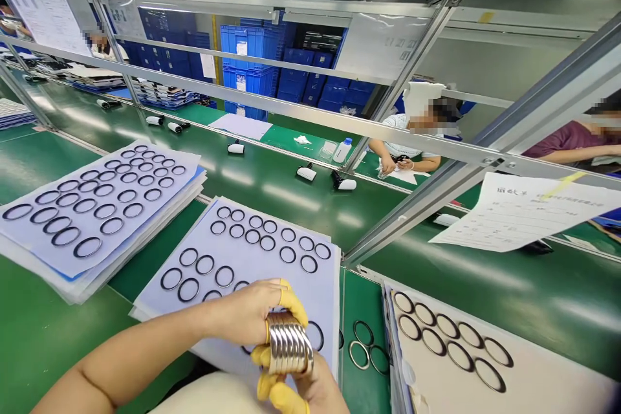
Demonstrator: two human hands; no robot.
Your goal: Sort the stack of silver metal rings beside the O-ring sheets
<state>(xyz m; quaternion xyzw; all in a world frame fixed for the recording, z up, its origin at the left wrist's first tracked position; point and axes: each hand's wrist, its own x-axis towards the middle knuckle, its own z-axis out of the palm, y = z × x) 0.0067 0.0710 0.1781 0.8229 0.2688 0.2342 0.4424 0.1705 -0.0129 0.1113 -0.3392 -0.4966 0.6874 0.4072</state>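
Note:
My left hand (pixel 247 314) and my right hand (pixel 315 388) both grip a stack of silver metal rings (pixel 287 343) held on edge, with yellow finger cots on several fingers. The stack hangs just above a white sheet of black rings (pixel 276 252), and my hands cover that sheet's near part. A taller pile of similar sheets (pixel 97 207) lies to the left. On the right, a beige sheet of black rings (pixel 451 343) lies in a tray-like holder. A few loose rings (pixel 363 349) rest on the green belt between the sheets.
A green conveyor bench (pixel 301 197) carries small white objects (pixel 306 173) beyond a metal frame rail (pixel 310 113). A printed paper form (pixel 519 213) hangs at right. Co-workers (pixel 407 142) sit across the bench, and blue crates (pixel 250 55) are stacked behind.

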